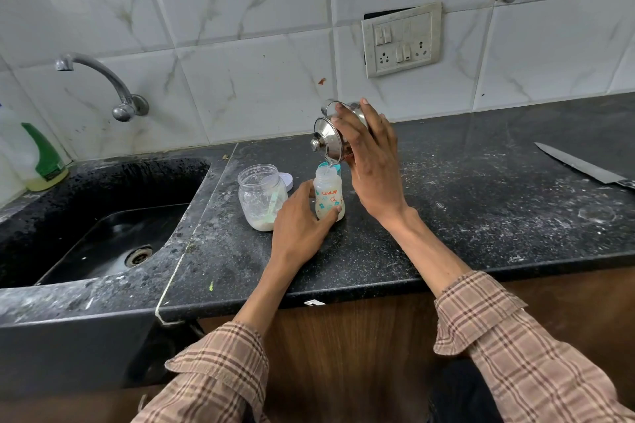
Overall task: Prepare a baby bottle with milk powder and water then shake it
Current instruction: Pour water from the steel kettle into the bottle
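An open baby bottle (328,194) with printed pictures stands upright on the black counter (446,216). My left hand (302,223) grips its lower part. My right hand (369,161) holds a lidded steel pot (330,139) tilted over the bottle's mouth, and a thin stream of water runs from it into the bottle. A clear plastic jar (263,197) with a little milk powder and a green scoop inside stands open just left of the bottle. A teal bottle cap (335,166) shows behind the bottle.
The jar's white lid (288,180) lies behind the jar. A black sink (103,216) with a wall tap (103,86) is at the left, a green-topped bottle (37,158) beside it. A large knife (587,170) lies at the counter's right edge. A switch plate (402,38) is on the tiled wall.
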